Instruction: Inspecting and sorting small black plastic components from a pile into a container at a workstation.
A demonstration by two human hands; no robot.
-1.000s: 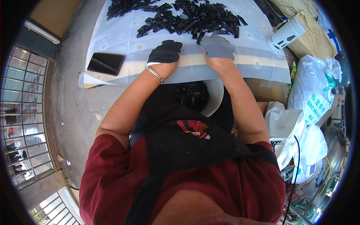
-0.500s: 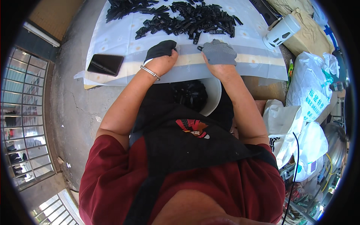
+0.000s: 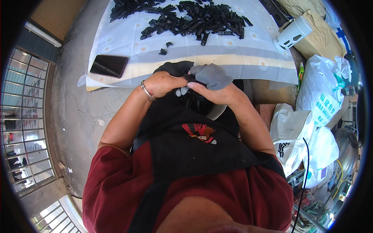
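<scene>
Over the white bucket (image 3: 217, 112) at my lap, my two hands meet. My left hand (image 3: 165, 80), in a black glove with bare thumb, is closed on a small dark plastic piece (image 3: 189, 79). Gripping the same piece from the other side is my right hand (image 3: 214, 79), in a grey dotted glove with bare thumb. The fingers hide most of the piece. More black parts (image 3: 190, 101) lie in the bucket below. Two little curved black bits (image 3: 162, 51) rest on the tablecloth beyond my left hand, apart from the big heap of black plastic parts (image 3: 202, 21).
A phone (image 3: 109, 66) lies at the left of the cloth-covered table (image 3: 136, 42). At the right edge stands a white tumbler (image 3: 292, 33), tilted in view. White plastic bags (image 3: 320, 91) and a black cable (image 3: 305, 174) are on my right; a barred window (image 3: 27, 120) is left.
Both hands have drawn back from the table and come together over the bucket, the right bringing its black piece. Two small black bits now show on the cloth where my left hand was.
</scene>
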